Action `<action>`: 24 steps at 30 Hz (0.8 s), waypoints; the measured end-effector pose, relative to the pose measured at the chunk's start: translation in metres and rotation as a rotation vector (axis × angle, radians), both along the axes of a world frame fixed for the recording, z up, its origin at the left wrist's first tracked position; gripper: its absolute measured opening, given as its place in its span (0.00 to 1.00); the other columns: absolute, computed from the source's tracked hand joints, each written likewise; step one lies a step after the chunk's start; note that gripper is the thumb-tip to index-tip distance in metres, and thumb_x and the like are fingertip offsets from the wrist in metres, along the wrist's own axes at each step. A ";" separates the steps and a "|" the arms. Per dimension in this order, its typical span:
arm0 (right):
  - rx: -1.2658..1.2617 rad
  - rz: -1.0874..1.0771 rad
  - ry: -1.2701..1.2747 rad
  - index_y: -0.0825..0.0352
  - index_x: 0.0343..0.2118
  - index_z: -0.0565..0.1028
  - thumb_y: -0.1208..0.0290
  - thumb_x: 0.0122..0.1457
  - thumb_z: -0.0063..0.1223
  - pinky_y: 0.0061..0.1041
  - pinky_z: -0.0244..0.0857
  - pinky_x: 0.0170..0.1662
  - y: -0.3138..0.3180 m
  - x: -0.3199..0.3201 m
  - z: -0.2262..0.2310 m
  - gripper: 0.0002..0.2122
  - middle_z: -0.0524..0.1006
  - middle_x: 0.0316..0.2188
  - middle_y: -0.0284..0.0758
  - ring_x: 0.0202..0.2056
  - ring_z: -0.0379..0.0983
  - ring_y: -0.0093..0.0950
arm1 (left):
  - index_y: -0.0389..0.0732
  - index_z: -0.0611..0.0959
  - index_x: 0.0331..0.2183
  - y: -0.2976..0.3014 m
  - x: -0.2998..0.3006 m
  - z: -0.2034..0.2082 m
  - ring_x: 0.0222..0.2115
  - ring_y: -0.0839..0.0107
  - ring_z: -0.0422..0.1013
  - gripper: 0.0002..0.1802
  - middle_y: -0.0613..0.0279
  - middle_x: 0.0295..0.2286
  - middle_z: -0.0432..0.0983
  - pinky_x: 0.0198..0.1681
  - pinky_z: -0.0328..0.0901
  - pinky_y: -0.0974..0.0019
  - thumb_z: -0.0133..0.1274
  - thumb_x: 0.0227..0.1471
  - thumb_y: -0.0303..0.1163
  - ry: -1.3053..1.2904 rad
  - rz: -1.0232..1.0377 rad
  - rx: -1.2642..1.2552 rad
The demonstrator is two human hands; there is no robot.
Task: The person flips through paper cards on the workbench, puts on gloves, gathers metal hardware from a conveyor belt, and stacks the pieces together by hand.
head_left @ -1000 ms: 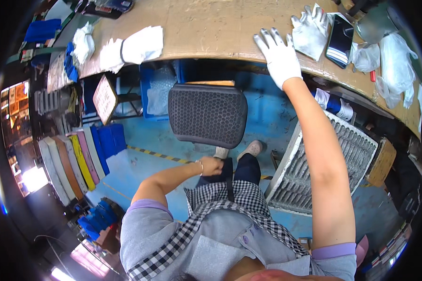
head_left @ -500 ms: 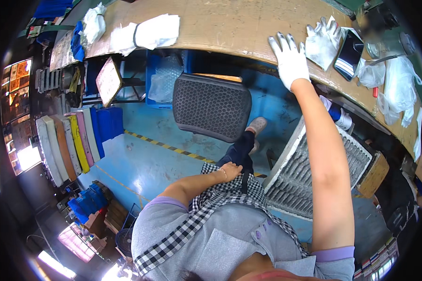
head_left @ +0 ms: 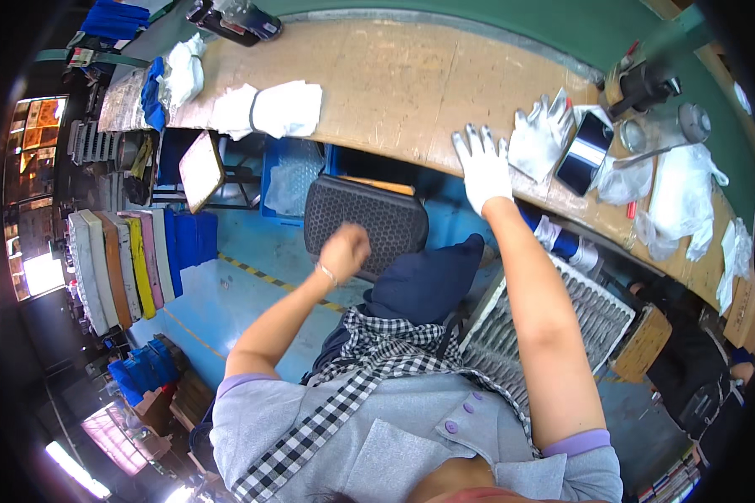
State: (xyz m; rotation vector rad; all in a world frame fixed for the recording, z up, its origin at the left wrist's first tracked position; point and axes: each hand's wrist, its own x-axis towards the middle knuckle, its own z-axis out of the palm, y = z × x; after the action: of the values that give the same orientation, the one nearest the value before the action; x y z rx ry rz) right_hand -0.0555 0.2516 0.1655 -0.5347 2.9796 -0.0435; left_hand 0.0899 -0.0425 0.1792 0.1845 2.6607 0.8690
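Observation:
My right hand (head_left: 486, 172) wears a white glove with grey fingertips. Its fingers are spread and rest flat at the near edge of the wooden workbench (head_left: 386, 92). Just right of it lies a second white glove (head_left: 539, 138), and beyond that a dark smartphone (head_left: 585, 155). My left hand (head_left: 345, 253) is bare, with a bracelet at the wrist. It hovers above the black textured stool seat (head_left: 367, 216), its fingers blurred and partly hidden. A raised knee in dark trousers (head_left: 428, 281) is beside the seat.
White cloth bundles (head_left: 285, 109) lie along the bench's left part. Plastic bags (head_left: 684, 189), a clear jar and a dark tool (head_left: 646, 88) crowd its right end. A grey ribbed panel (head_left: 554, 327) leans below the bench. Coloured boards (head_left: 130, 264) stand at left.
My left hand has lifted off my lap and moved left and forward over the seat. One knee has risen. My right hand stays on the bench edge while the view has shifted.

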 end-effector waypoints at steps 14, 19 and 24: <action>-0.063 -0.018 -0.121 0.55 0.61 0.55 0.75 0.56 0.38 0.48 0.39 0.63 0.000 -0.010 0.015 0.27 0.51 0.64 0.36 0.64 0.45 0.39 | 0.50 0.60 0.59 -0.003 -0.234 -0.020 0.62 0.62 0.44 0.34 0.59 0.61 0.47 0.63 0.38 0.50 0.45 0.53 0.46 0.511 -0.320 -0.405; -0.040 -0.011 -0.140 0.55 0.61 0.56 0.75 0.53 0.42 0.49 0.40 0.62 -0.005 -0.009 0.020 0.29 0.53 0.63 0.38 0.63 0.47 0.40 | 0.49 0.61 0.59 -0.007 -0.234 -0.020 0.62 0.58 0.44 0.34 0.57 0.61 0.48 0.63 0.37 0.47 0.47 0.52 0.46 0.471 -0.338 -0.383; -0.044 -0.008 -0.104 0.56 0.60 0.59 0.73 0.54 0.39 0.50 0.39 0.62 -0.008 -0.003 0.014 0.26 0.54 0.62 0.39 0.63 0.48 0.41 | 0.49 0.61 0.59 -0.009 -0.229 -0.021 0.63 0.59 0.43 0.35 0.57 0.61 0.47 0.63 0.36 0.45 0.47 0.51 0.46 0.494 -0.322 -0.354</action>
State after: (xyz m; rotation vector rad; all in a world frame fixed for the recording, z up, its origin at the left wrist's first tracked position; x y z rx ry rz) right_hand -0.0584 0.2438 0.1791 -0.5090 2.8855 -0.1336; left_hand -0.1390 -0.0510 0.1579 0.8006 3.0460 0.2622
